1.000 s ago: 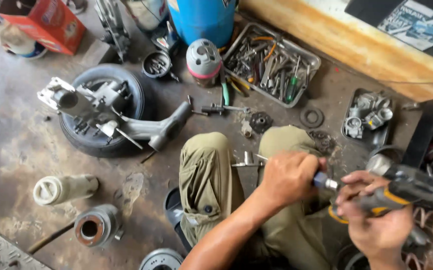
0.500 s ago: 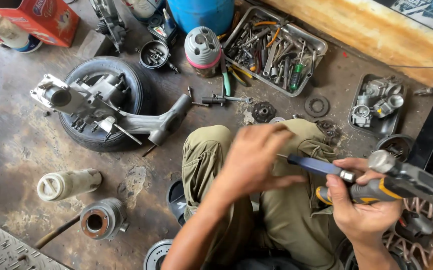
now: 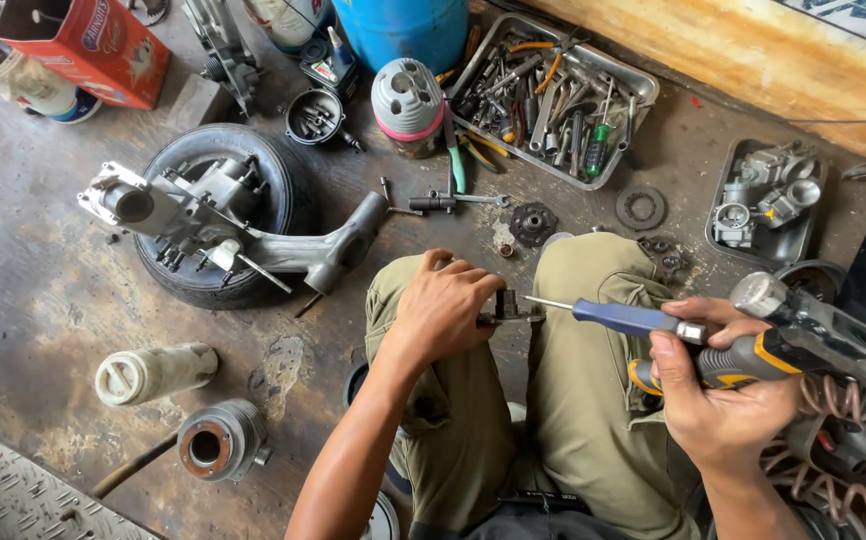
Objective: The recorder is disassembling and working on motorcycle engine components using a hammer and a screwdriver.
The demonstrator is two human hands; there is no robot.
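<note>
Left hand [image 3: 443, 305] now lowered onto small metal part [image 3: 509, 306], gripped on knee; screwdriver [image 3: 623, 317] tip brought against it, right hand [image 3: 723, 395] closed round power tool [image 3: 803, 345].

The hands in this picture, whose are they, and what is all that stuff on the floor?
The picture comes from a camera on a person's head, looking down at their own lap and hands. The left hand grips a small dark metal part between the knees. The right hand holds a yellow-and-black power tool fitted with a blue-handled screwdriver bit, its tip at the part. On the concrete floor lie a tyre with a grey engine casing on it, a metal tray of hand tools, a smaller tray with a carburettor, a blue drum and a red carton.
</note>
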